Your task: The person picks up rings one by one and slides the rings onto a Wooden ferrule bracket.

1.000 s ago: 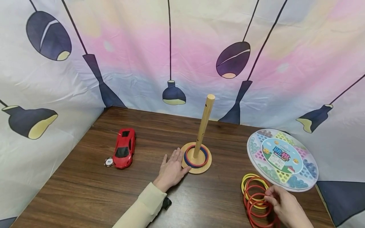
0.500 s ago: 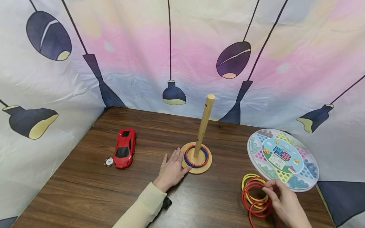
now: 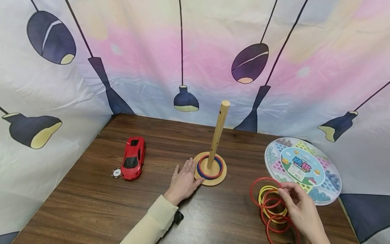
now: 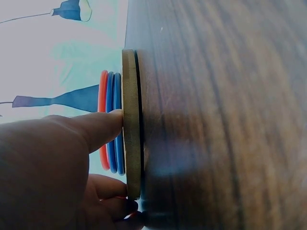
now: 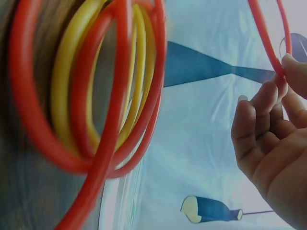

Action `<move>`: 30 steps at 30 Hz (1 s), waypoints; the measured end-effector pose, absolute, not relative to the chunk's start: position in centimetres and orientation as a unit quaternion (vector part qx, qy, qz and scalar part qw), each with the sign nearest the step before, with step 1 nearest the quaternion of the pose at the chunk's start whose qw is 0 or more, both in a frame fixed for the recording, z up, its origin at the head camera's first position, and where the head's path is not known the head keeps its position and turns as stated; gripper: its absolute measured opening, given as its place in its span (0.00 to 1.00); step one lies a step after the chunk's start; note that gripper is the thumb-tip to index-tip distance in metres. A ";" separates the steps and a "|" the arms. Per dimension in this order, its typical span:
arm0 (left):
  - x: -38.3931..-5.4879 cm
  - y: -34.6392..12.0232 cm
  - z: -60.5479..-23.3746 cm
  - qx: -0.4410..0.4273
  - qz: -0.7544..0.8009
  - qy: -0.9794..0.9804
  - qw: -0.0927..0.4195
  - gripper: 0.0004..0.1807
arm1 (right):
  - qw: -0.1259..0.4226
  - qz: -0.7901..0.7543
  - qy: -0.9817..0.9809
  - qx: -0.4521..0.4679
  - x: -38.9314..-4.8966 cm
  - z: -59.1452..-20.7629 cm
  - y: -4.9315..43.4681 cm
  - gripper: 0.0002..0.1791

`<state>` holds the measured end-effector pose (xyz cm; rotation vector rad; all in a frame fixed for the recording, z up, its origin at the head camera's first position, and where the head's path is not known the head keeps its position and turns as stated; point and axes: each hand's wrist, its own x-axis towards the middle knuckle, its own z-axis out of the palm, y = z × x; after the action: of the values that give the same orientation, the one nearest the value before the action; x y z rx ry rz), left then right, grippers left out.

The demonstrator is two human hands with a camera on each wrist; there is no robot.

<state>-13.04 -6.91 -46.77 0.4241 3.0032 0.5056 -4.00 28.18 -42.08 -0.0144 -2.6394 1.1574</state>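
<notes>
Just beside the left hand (image 3: 182, 183), touching its thumb, stood the round wooden base (image 3: 211, 183) of a ring-toss peg (image 3: 217, 135). That hand lay flat with fingers extended, gripping nothing. Ringed round the peg, down against the base, were two blue rings (image 4: 117, 91) with a red one (image 4: 103, 91) on top; judging by this, that much of the stacking was done. The right hand (image 3: 300, 206) had thumb and fingertips closed in a pinch on the edge of a red ring (image 3: 266, 178), which was well apart from the peg. Below and left of its fingers, yellow rings (image 5: 61, 91) and other red rings (image 5: 20, 72) lay overlapping, their exact number unclear. These, plus the pinched one, seemed the part left undone. Just beyond the right hand sat a Chinese checkers set (image 3: 301, 166).
</notes>
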 end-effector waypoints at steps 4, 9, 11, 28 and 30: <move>-13.0 -6.9 -46.7 0.138 0.165 0.976 0.030 0.43 | 0.129 0.427 -0.895 -0.020 -4.4 -41.7 27.6 0.09; -12.9 -6.8 -46.6 0.138 0.165 0.976 0.028 0.43 | 0.142 0.480 -0.865 -0.031 -5.0 -40.9 26.7 0.12; -12.9 -6.8 -46.5 0.138 0.166 0.976 0.029 0.43 | 0.156 0.502 -0.850 -0.027 -5.3 -40.5 26.3 0.11; -13.0 -6.9 -46.5 0.138 0.169 0.975 0.034 0.43 | 0.233 0.666 -0.708 0.041 -7.6 -37.0 23.0 0.10; -13.0 -6.9 -46.5 0.139 0.170 0.975 0.033 0.43 | 0.236 0.666 -0.706 0.045 -7.9 -36.4 22.5 0.10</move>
<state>-13.01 -6.87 -46.53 0.4289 3.0014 0.5220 -7.87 22.52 -36.42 0.1243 -1.9362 1.8276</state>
